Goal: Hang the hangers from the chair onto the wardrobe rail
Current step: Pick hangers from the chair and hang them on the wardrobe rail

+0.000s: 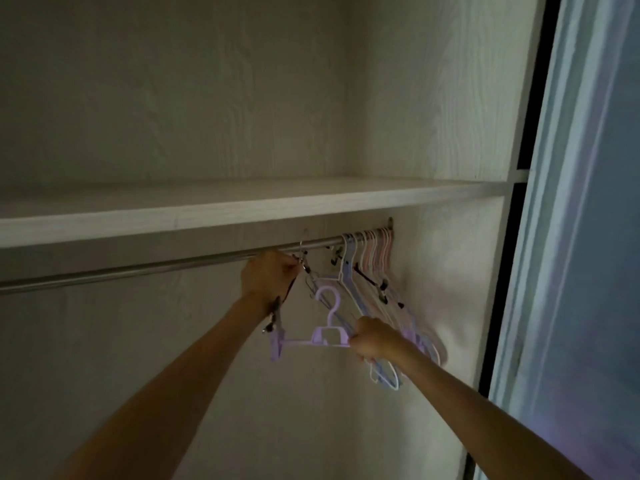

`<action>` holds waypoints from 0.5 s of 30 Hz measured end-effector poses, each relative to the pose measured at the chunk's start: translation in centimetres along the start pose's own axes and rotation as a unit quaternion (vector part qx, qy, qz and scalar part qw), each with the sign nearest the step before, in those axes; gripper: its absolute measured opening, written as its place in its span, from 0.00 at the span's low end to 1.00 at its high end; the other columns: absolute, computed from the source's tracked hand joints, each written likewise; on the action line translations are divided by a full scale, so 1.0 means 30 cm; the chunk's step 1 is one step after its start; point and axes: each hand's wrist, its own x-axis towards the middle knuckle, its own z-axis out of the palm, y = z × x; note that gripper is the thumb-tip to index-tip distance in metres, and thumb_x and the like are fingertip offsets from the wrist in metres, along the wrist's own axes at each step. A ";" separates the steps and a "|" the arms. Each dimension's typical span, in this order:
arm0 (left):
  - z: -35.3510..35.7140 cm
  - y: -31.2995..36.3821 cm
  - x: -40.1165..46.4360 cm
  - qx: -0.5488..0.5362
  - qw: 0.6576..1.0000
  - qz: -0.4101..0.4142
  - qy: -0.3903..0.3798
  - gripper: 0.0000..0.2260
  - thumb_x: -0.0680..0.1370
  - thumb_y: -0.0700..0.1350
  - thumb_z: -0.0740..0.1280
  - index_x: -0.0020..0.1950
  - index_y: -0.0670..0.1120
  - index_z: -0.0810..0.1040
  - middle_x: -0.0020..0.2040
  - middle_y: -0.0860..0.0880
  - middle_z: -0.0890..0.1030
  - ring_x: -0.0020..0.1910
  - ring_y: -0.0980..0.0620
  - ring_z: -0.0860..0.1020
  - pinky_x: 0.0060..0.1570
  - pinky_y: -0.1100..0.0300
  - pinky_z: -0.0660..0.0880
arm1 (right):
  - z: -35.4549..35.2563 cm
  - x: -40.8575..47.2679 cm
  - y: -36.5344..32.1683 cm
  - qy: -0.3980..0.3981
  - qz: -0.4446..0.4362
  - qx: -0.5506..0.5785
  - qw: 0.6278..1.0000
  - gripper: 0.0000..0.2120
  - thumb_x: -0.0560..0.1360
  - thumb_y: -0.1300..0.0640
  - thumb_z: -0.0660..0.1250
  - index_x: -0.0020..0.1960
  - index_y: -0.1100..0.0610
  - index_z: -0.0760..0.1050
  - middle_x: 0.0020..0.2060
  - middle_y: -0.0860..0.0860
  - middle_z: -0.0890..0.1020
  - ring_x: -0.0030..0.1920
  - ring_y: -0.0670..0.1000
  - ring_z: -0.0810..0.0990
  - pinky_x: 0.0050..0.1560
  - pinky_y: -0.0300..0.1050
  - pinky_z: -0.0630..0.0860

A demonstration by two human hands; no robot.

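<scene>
Under the shelf (242, 216), the left hand (268, 275) pinched a metal hanger (304, 263) hooked at the rail (138, 270). Below and to its right, the right hand (372, 337) gripped a purple hanger (327, 336), not yet hung; its hook likely needed lifting over the rail next.

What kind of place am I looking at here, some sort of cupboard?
Most likely the inside of a bedroom wardrobe: a pale wood-grain shelf runs above a silver metal hanging rail, with pastel plastic hangers bunched at the rail's right end. A pale curtain hangs just outside on the right.

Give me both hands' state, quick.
Left hand: fingers curled round a metal clip hanger, its hook at the rail.
Right hand: gripping the purple hanger, not yet hung.
</scene>
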 end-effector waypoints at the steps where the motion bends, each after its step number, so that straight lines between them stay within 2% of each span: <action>1: 0.026 0.009 0.017 0.004 1.000 -0.007 0.016 0.13 0.78 0.52 0.62 0.44 0.49 0.83 0.42 0.45 0.83 0.46 0.44 0.81 0.40 0.60 0.69 | 0.000 0.011 0.011 -0.009 -0.003 -0.002 1.000 0.07 0.77 0.56 0.59 0.47 0.59 0.73 0.46 0.58 0.84 0.37 0.52 0.79 0.39 0.42 0.75; 4: 0.121 0.012 0.075 0.037 0.997 -0.045 0.056 0.13 0.80 0.51 0.60 0.49 0.50 0.83 0.47 0.45 0.83 0.48 0.43 0.80 0.40 0.60 0.68 | -0.004 0.072 0.069 -0.033 -0.003 0.009 0.999 0.05 0.77 0.59 0.59 0.48 0.59 0.73 0.41 0.55 0.83 0.33 0.49 0.79 0.39 0.43 0.77; 7: 0.202 -0.016 0.105 0.045 0.995 -0.084 0.029 0.13 0.80 0.51 0.59 0.51 0.50 0.83 0.51 0.44 0.82 0.51 0.42 0.79 0.45 0.56 0.71 | 0.011 0.100 0.109 -0.069 -0.002 0.037 0.997 0.07 0.76 0.59 0.58 0.46 0.60 0.73 0.34 0.53 0.81 0.26 0.45 0.75 0.32 0.38 0.73; 11: 0.266 -0.044 0.142 -0.031 0.994 -0.105 -0.024 0.12 0.79 0.52 0.62 0.55 0.52 0.82 0.54 0.45 0.82 0.54 0.43 0.79 0.51 0.55 0.75 | 0.056 0.122 0.123 -0.101 -0.017 0.048 0.994 0.12 0.78 0.58 0.56 0.48 0.63 0.76 0.29 0.50 0.78 0.24 0.43 0.74 0.26 0.35 0.70; 13: 0.271 -0.049 0.152 -0.046 0.993 -0.105 -0.037 0.12 0.78 0.52 0.64 0.54 0.50 0.83 0.53 0.44 0.83 0.54 0.44 0.80 0.50 0.55 0.76 | 0.072 0.123 0.116 -0.105 -0.033 0.037 0.993 0.11 0.78 0.58 0.57 0.45 0.62 0.75 0.27 0.50 0.77 0.21 0.42 0.74 0.26 0.34 0.72; 15: 0.260 -0.052 0.145 -0.035 0.993 -0.106 -0.047 0.14 0.76 0.54 0.65 0.55 0.48 0.82 0.56 0.45 0.82 0.56 0.45 0.79 0.53 0.56 0.75 | 0.081 0.124 0.110 -0.107 -0.052 0.021 0.993 0.10 0.77 0.58 0.57 0.43 0.61 0.75 0.27 0.50 0.77 0.22 0.43 0.75 0.29 0.36 0.75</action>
